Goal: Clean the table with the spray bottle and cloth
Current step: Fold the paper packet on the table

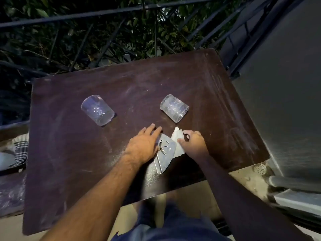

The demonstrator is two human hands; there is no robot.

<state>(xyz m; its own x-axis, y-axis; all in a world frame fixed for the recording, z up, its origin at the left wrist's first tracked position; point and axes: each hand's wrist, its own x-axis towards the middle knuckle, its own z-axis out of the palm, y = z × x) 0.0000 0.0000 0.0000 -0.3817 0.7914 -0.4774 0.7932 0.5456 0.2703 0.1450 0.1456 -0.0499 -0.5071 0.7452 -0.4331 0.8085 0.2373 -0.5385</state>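
The right hand (pixel 192 141) pinches the cloth (pixel 178 141) on the dusty surface (pixel 69 153) — the left hand (pixel 144 145) lies spread flat just beside it. No bottle shows.

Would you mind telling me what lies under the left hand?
The left hand rests on the left edge of a flat metal plate lying on the table. The plate's covered part is hidden.
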